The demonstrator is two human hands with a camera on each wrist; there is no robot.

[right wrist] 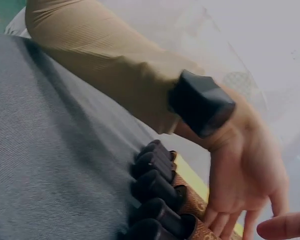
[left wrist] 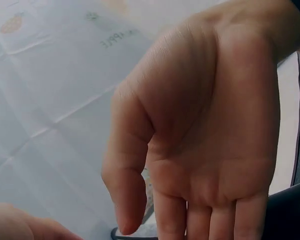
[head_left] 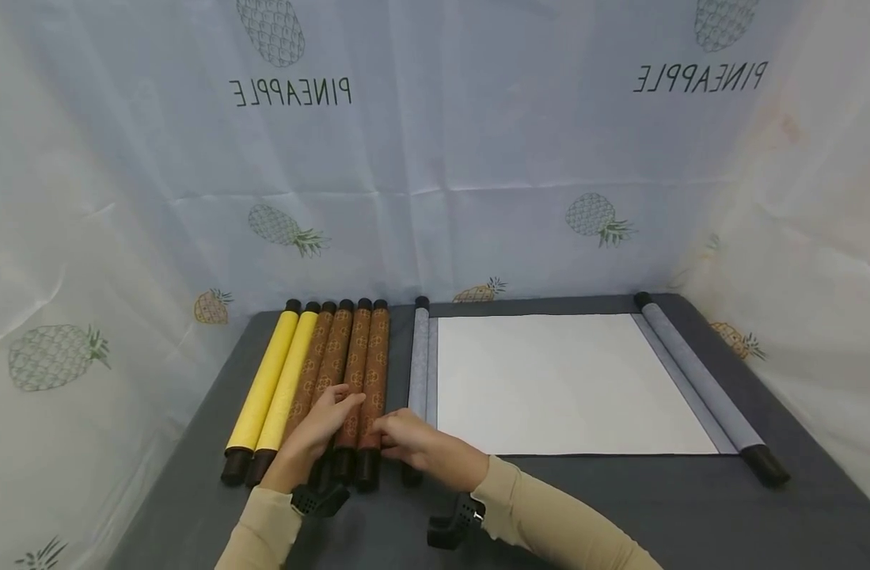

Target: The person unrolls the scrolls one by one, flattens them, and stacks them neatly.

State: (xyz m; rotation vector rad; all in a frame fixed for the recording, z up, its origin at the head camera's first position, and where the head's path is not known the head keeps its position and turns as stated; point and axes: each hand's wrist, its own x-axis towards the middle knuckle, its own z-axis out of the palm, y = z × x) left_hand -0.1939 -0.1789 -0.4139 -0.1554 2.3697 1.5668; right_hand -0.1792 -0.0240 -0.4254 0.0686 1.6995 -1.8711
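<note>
Several brown patterned scrolls [head_left: 356,352] lie rolled up side by side, with black end knobs towards me. My left hand [head_left: 324,419] rests over the brown scrolls, its fingers extended; its palm and thumb show in the left wrist view. At the right side of the rightmost brown scroll [head_left: 376,356], the fingertips of my right hand [head_left: 416,443] touch or nearly touch it. Only one digit of that hand [right wrist: 287,226] shows at the edge of the right wrist view. Two yellow scrolls [head_left: 267,380] lie on the left of the row.
To the right, an unrolled scroll shows a blank white sheet [head_left: 563,380] between two grey-blue rolls [head_left: 698,372]. Everything lies on a dark grey table [head_left: 584,507]. White cloth with pineapple prints [head_left: 477,142] hangs behind and at both sides.
</note>
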